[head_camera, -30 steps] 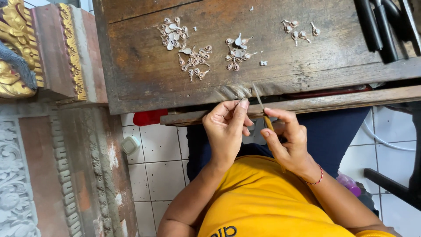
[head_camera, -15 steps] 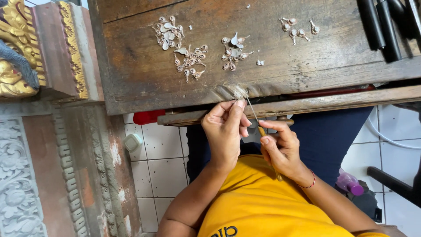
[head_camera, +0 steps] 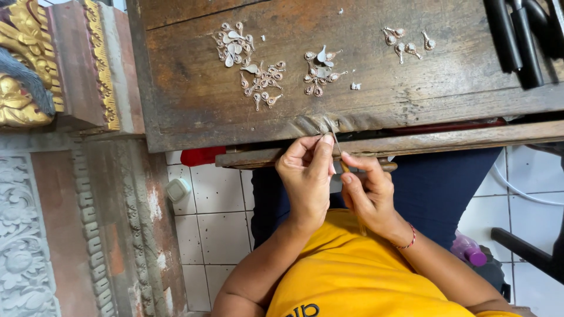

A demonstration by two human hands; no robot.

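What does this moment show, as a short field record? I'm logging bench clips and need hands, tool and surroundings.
left hand: fingertips pinched at the bench edge on something too small to make out
right hand: grip on a thin metal file, its tip slanting up to the worn notch in the bench edge
wooden workbench: dark, scratched
small silver pieces: teardrop-shaped, lying in several clusters on the bench
black tool handles: at the bench's far right
clothing: yellow shirt, red bracelet on the right wrist

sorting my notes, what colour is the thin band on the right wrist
Red, a thin string bracelet on the right wrist, seen clearly in the head view.
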